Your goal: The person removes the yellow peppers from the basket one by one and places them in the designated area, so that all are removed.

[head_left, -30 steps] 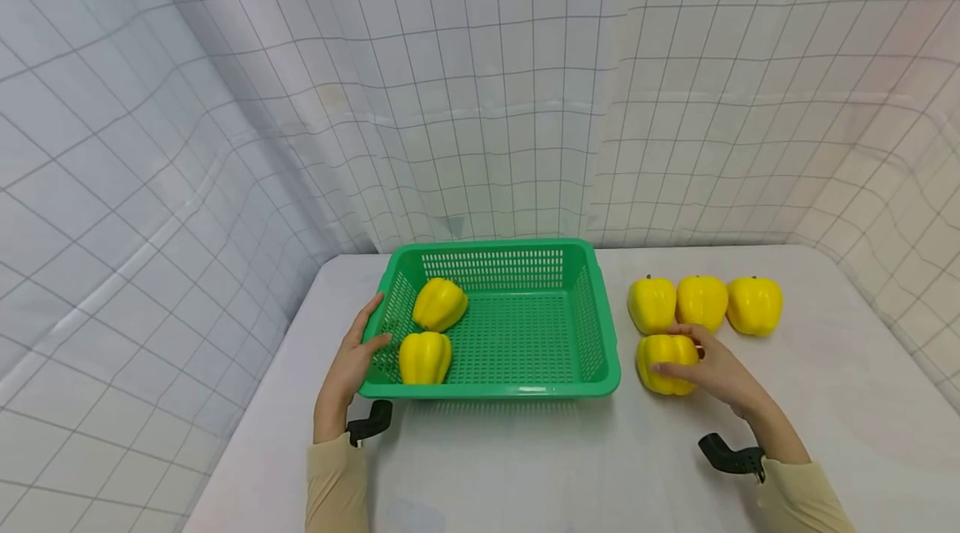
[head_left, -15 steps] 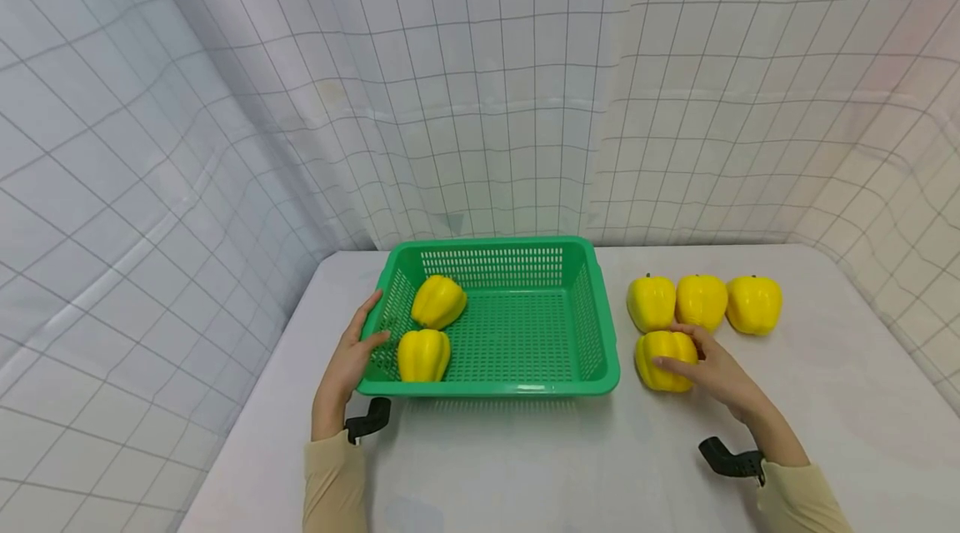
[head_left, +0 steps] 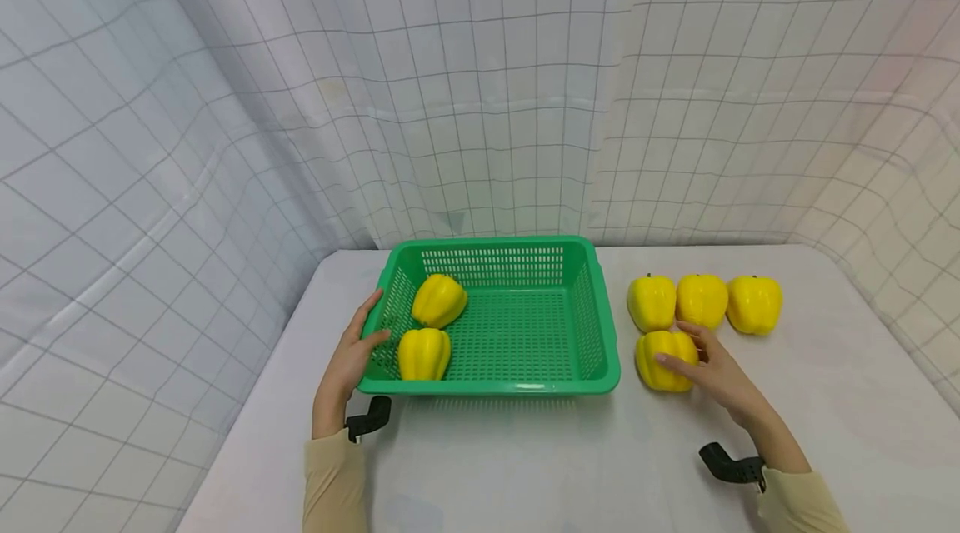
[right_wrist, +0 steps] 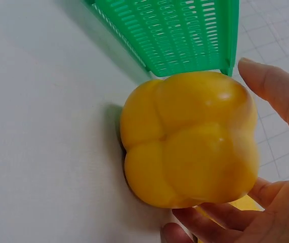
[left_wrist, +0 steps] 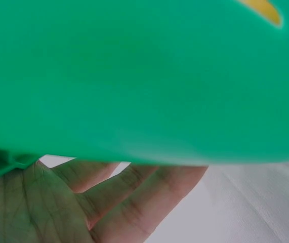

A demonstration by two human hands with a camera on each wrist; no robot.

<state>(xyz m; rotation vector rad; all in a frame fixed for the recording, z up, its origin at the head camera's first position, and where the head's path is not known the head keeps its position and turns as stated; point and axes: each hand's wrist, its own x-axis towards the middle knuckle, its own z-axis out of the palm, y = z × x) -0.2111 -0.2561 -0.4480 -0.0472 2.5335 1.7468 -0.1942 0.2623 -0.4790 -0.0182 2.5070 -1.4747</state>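
While the person's left grip (head_left: 348, 358) holds the left side of the green basket (head_left: 487, 389), the right grip (head_left: 720, 375) is around the front pepper (head_left: 666, 361). The right thumb is on one side of that pepper, and the fingers curl around the other side. I can't tell how hard they squeeze. The front pepper is yellow and lies on its side. It looks like it rests on the table (head_left: 510, 466), to the right of the basket but not touching it. The left thumb goes over the basket's edge and the other fingers are outside, so that grip is closed on the rim.

Two yellow peppers are in the basket, both near its left side: the far pepper (head_left: 439, 301) and the near pepper (head_left: 424, 355). Those two look done. Four peppers are out of the basket, so they look left to do. One is the front pepper in the right grip. The other three, the left back pepper (head_left: 652, 303), the middle back pepper (head_left: 702, 300) and the right back pepper (head_left: 754, 305), make a row behind it, close together, with stems on top.
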